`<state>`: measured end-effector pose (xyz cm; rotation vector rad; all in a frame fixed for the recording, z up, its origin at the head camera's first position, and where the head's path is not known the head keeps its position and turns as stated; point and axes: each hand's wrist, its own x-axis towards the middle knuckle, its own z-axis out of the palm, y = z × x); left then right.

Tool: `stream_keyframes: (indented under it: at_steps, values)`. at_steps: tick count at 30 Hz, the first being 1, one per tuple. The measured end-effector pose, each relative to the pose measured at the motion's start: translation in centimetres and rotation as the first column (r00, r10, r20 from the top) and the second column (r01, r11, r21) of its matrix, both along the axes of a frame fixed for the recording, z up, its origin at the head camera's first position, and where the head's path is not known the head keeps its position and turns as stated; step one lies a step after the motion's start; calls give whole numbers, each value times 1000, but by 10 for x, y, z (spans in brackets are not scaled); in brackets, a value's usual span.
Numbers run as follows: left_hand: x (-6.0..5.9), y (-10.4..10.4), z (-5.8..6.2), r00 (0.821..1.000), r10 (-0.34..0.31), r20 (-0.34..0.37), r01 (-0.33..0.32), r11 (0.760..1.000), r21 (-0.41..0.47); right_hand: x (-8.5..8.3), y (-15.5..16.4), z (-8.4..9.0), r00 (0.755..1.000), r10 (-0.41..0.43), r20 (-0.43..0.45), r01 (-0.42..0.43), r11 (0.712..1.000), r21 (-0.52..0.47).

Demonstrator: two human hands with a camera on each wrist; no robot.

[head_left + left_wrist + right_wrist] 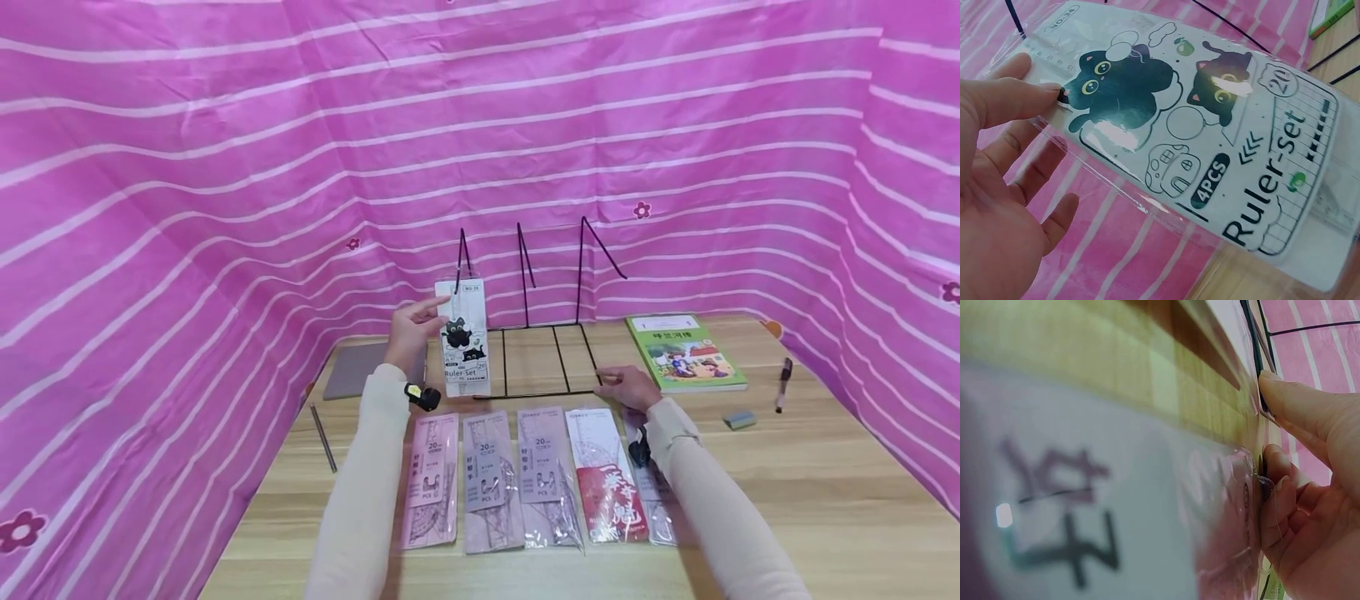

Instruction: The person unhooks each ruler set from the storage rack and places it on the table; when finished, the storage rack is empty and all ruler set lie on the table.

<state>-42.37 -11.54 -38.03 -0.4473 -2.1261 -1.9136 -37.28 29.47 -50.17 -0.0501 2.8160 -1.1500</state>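
Pink white-striped cloth [225, 167] walls surround wooden table [825, 500]; even light.

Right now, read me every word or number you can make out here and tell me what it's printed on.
"Ruler-set", "4PCS", "20": ruler-set pack pinched by the left hand.
"20", "PCS": pink packs on the table.
Green book title, red pack characters, blurred print by the right hand: unreadable.

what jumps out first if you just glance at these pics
The pink striped cloth walling in the wooden table hits first. Next, the left hand holds a cat-printed ruler set upright at the left end of the black wire rack, while the right hand rests at the rack's front right corner. A row of packets lies along the near edge.
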Motion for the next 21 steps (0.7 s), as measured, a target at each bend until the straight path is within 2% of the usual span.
stream_keyframes:
  at_steps: [5,12,16,21]
  values:
    - [13,-4,-5,1000,-20,6,20,1000,-8,1,-1,-3,1000,-4,17,4,999,-36]
    - [29,-8,-9,1000,-24,-8,24,999,-31,2,0,-2,1000,7,1,-7,1000,-6]
    - [37,-10,-7,999,-24,-21,23,1000,-21,0,2,-3,1000,4,2,-4,1000,-15]
    - [48,-14,-5,997,-63,-48,64,998,26,-1,0,1,999,-16,28,18,998,-65]
